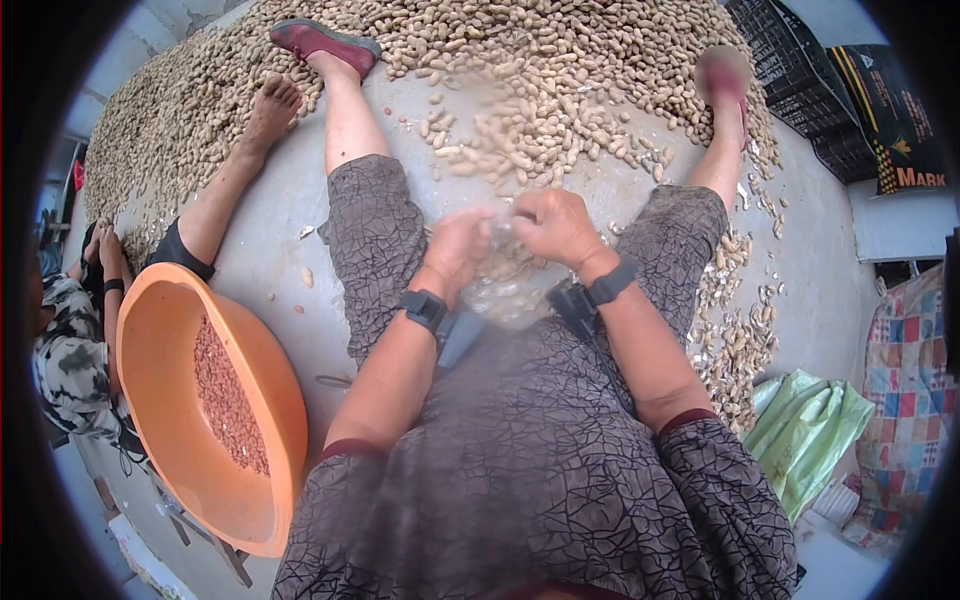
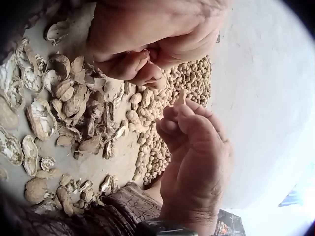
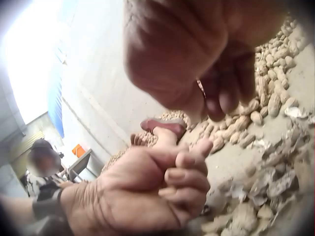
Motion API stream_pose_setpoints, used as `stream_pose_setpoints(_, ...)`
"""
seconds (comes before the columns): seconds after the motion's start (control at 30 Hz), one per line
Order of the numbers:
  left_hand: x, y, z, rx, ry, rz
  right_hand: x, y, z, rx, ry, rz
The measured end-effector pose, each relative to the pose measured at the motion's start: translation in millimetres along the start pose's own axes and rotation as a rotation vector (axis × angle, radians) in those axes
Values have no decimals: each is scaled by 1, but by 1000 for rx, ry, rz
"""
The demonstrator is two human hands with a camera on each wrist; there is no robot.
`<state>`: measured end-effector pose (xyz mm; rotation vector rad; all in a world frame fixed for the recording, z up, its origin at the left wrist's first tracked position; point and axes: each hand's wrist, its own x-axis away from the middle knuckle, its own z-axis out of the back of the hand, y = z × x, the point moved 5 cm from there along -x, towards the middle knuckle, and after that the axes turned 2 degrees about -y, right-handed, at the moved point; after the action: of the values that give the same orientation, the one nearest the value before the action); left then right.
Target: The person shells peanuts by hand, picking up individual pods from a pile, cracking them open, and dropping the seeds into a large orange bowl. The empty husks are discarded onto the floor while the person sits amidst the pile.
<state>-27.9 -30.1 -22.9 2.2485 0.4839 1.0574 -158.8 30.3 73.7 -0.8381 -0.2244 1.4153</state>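
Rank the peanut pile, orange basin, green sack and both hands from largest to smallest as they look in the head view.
1. Peanut pile
2. Orange basin
3. Green sack
4. Left hand and right hand: they look about alike, so I leave them unranked.

Below the left hand (image 1: 455,245) we see grey floor (image 1: 275,225), smooth and plain. Well beyond that hand, pale wall (image 3: 93,54) rises, washed out by daylight. Far off to its left, strong glare (image 3: 32,64) fills an opening; we cannot tell whether it is window or door. A blue strip (image 3: 55,103) edges it, with a stand (image 3: 81,164) lower down. Well right of the right hand (image 1: 560,230), we find a black crate (image 1: 800,90).
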Motion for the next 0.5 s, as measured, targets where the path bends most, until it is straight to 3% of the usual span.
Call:
stream_pose_setpoints(0.07, 0, 2, 4, 45, 41, -38, 3, 24, -6, 157, -511, -313)
stream_pose_setpoints(0.1, 0, 3, 2, 45, 41, -38, 3, 34, -4, 158, -511, -313)
stream_pose_setpoints(0.17, 0, 5, 1, 119, 102, -63, 1, 63, 8, 198, -179, -406)
stream_pose_setpoints(0.3, -3, 8, -5, 82, 40, -57, -3, 84, 11, 263, -107, -409)
stream_pose_setpoints(0.37, -1, 6, -5, 151, 49, -43, -2, 86, -1, 312, -215, -391)
stream_pose_setpoints(0.5, -2, 4, -1, 142, 5, -37, -1, 97, -17, 375, -202, -361)
